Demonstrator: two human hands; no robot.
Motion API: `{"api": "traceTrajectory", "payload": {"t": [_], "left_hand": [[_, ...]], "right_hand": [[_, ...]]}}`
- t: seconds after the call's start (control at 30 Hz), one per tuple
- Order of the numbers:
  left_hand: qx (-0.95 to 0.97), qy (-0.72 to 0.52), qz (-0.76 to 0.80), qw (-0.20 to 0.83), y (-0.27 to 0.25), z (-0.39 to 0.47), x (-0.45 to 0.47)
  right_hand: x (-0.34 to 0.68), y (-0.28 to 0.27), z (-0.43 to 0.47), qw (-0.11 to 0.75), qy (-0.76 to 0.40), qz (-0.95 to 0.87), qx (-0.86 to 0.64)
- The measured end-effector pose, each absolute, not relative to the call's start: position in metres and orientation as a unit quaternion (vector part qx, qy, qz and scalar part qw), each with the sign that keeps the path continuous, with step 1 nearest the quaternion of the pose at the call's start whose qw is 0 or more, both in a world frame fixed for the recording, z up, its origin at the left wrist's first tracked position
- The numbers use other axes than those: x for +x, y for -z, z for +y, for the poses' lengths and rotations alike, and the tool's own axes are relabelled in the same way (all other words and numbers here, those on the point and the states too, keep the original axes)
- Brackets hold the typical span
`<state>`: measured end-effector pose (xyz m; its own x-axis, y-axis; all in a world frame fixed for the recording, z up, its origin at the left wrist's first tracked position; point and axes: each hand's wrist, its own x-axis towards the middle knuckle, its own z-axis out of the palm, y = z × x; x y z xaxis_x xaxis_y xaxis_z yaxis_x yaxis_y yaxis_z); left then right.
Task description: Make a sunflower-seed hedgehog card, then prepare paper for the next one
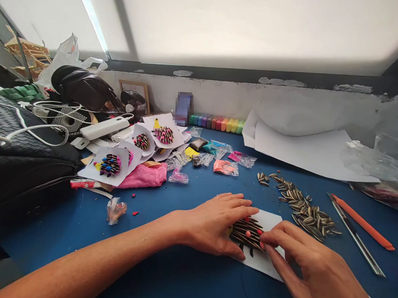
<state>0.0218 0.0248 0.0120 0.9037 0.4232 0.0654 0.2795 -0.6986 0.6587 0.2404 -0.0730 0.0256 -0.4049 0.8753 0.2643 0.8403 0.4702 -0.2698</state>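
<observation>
In the head view, a hedgehog figure made of striped sunflower seeds, with a yellow face and small red and pink clay balls, lies on a sheet of white paper. My left hand rests across its head end, fingers spread, and hides part of it. At the opposite end, the thumb and forefinger of my right hand pinch a small pinkish-red clay ball against the seeds. Loose sunflower seeds lie in a pile beyond my right hand.
A craft knife and an orange tool lie at the right. Clay packets spread across the middle. Finished seed hedgehogs on paper overlap a pink cloth. A black bag stands left, a phone at the wall.
</observation>
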Motion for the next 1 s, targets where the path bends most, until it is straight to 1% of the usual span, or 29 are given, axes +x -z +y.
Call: {"api": "traceTrajectory", "payload": {"t": [0.3,0.53,0.73,1.0], "left_hand": [[0.919,-0.108,0.188,0.330,-0.014,0.025,0.021],[0.920,-0.106,0.186,0.328,-0.013,0.025,0.020],[0.921,-0.128,0.192,0.313,-0.011,0.021,0.023],[0.924,-0.192,0.179,0.277,-0.013,0.011,0.036]], "right_hand": [[0.242,-0.027,-0.074,0.196,-0.048,-0.834,-0.514],[0.238,-0.027,-0.071,0.213,0.018,-0.845,-0.490],[0.241,-0.022,-0.070,0.204,0.011,-0.847,-0.490],[0.244,-0.021,-0.072,0.201,-0.015,-0.838,-0.507]]}}
